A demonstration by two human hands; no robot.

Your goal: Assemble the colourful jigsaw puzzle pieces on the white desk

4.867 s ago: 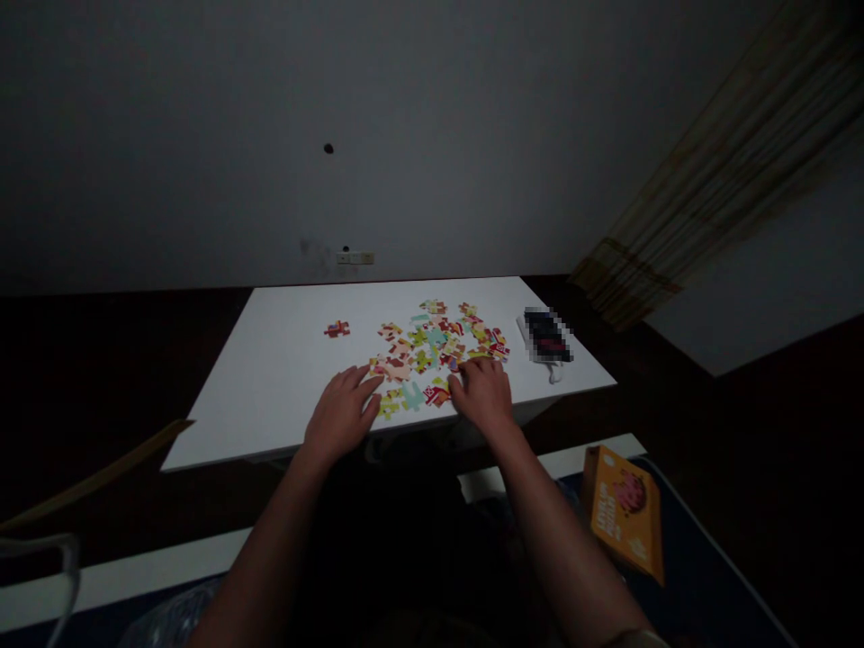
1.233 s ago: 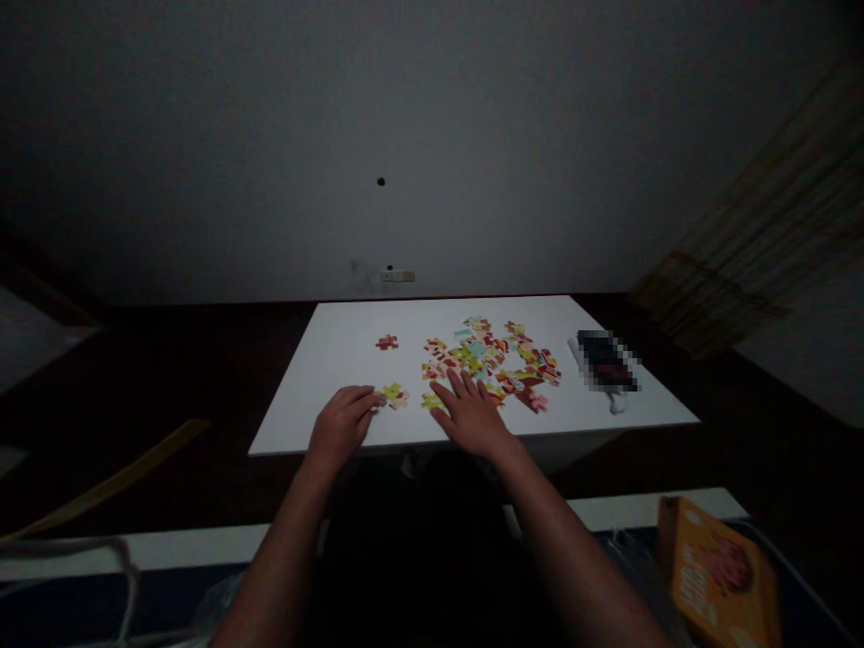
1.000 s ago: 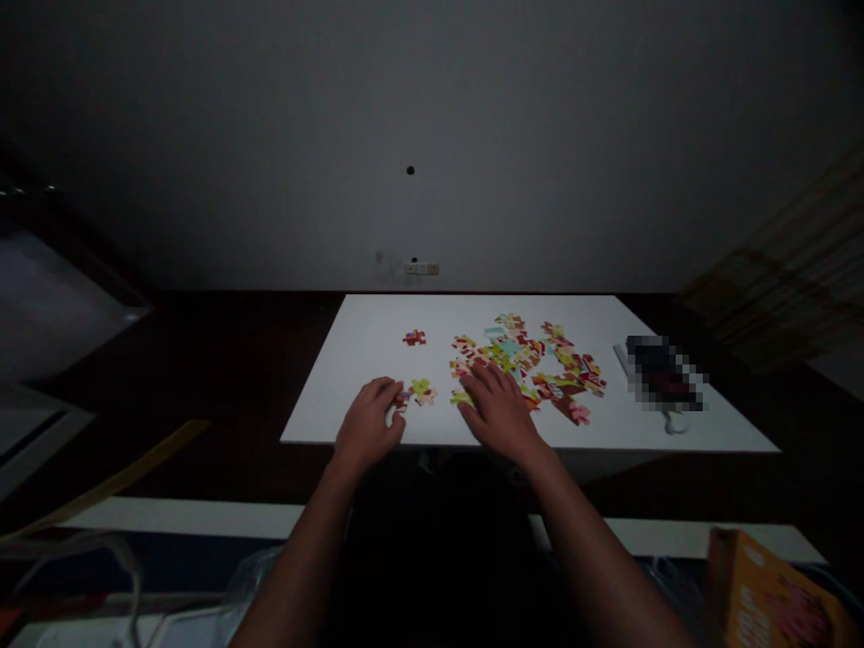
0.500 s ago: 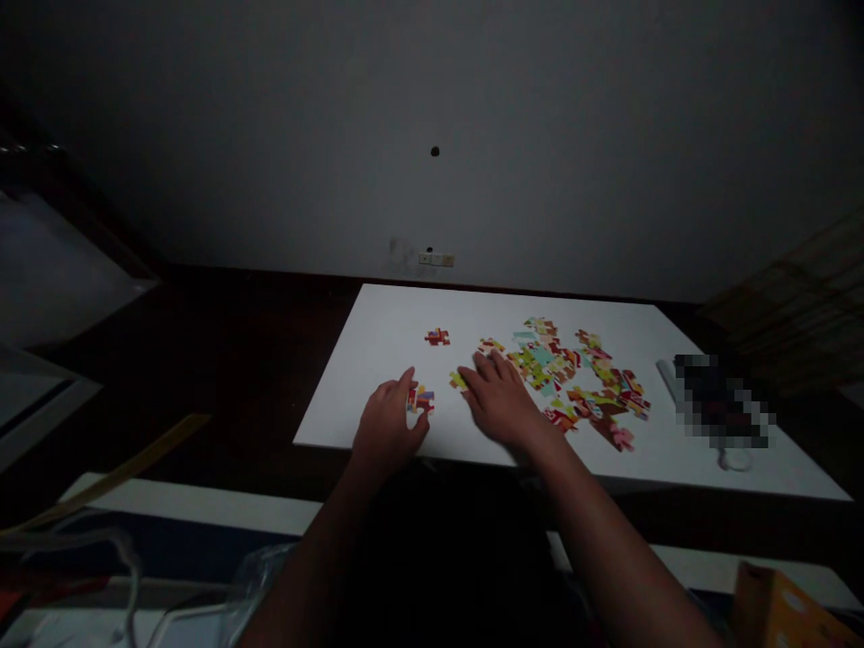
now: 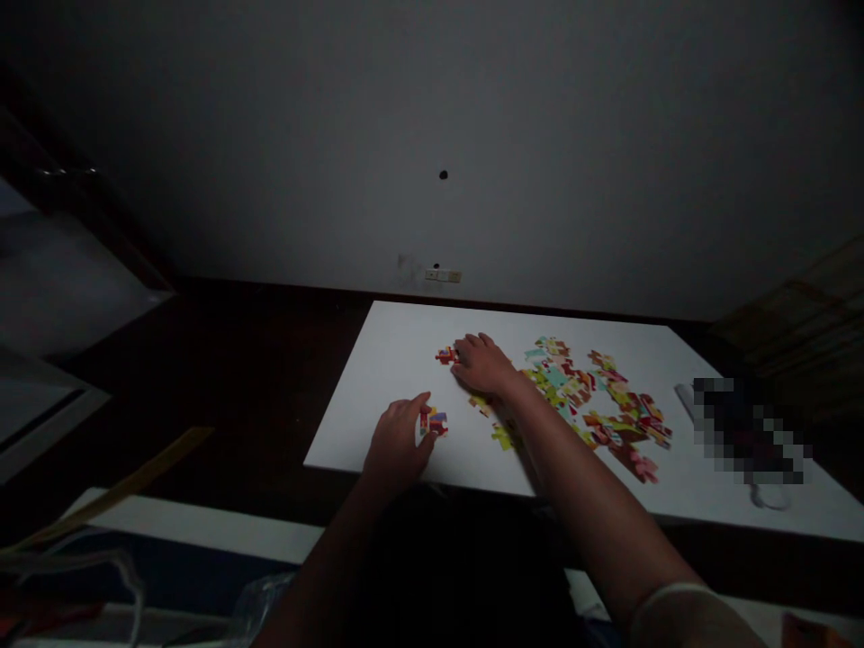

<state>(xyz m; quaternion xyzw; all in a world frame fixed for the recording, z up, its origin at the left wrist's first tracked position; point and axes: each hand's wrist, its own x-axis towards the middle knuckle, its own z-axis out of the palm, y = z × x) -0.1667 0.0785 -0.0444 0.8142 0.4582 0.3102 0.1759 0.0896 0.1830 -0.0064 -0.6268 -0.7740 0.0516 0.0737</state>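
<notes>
Near the front left of the white table (image 5: 378, 360), my left hand (image 5: 397, 441) rests with thumb and forefinger spread around a small joined cluster of jigsaw pieces (image 5: 436, 423), coloured red, yellow and purple. My right hand (image 5: 482, 364) reaches further back, palm down, its fingers stretched and apart. Its fingertips are at a red jigsaw piece (image 5: 445, 356), partly covering its right side; whether they press on it I cannot tell. Under and beside my right forearm lie a yellow-green piece (image 5: 501, 436) and another small piece (image 5: 481, 405).
Loose, colourful jigsaw pieces (image 5: 617, 391) spread over the table's right half. A blurred-out dark object (image 5: 746, 427) lies at the right end, with a pale loop (image 5: 769, 497) beside it. Behind stands a grey wall (image 5: 303, 180) with a socket strip (image 5: 444, 275).
My right hand has moved back and left, from the yellow-green piece to the red piece. My left hand stays around its cluster. The whole view has shifted slightly.
</notes>
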